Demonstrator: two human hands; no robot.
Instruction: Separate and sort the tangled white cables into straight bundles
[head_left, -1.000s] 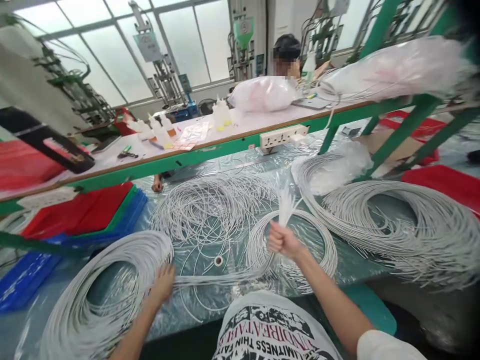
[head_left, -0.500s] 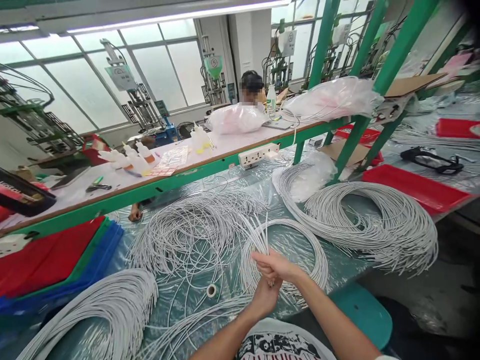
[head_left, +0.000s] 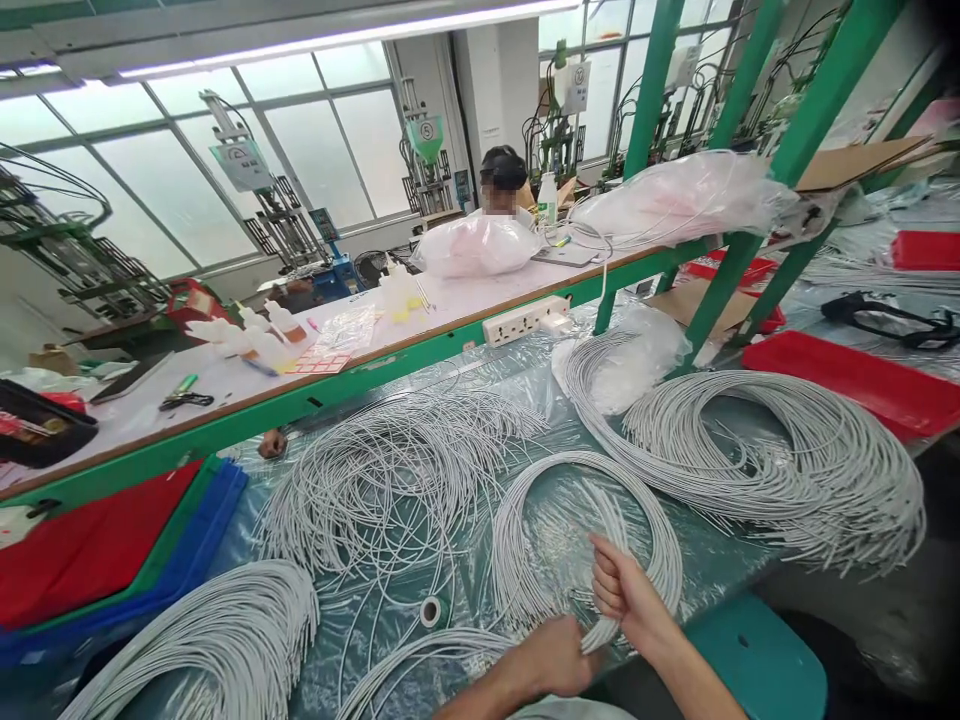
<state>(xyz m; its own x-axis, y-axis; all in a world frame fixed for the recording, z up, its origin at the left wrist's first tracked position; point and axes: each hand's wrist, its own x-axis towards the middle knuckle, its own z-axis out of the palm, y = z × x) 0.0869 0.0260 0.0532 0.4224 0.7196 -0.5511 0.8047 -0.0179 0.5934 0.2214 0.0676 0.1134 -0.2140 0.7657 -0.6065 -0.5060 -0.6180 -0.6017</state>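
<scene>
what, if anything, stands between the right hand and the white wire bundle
Nothing visible: the right hand is already closed around the white wire bundle. The left hand is at the bundle's lower end, not between them.

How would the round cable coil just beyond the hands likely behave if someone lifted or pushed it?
The cable coil looks springy rather than limp: its strands hold smooth, rounded curves. Lifted from one side, it may sag or spread, being many thin strands. Pushed, it would probably slide rather than tip, since it lies flat on shiny plastic sheeting.
</scene>
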